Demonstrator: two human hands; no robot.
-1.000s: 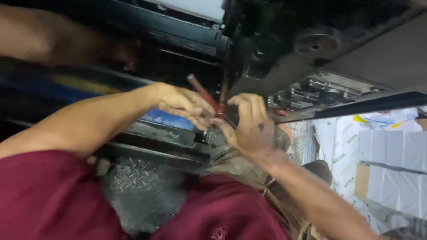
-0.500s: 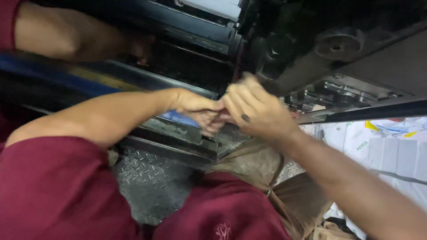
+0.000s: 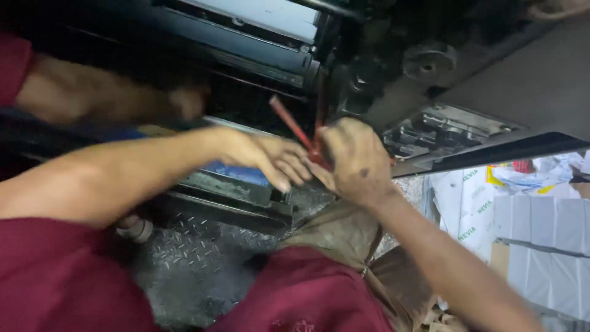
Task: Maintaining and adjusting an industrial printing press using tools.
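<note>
My right hand (image 3: 353, 161) grips red-handled metal pliers (image 3: 301, 132), handles slanting far-left, left hand (image 3: 273, 158) half-curled just left, touching, beside the dark printing machine (image 3: 369, 74).

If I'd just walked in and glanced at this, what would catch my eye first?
Two hands meeting mid-frame: the right hand closed around a red-handled tool, the left hand touching it beside. Behind them sits a dark machine, with another person's arm reaching in at upper left. White paper stacks lie at right.
</note>
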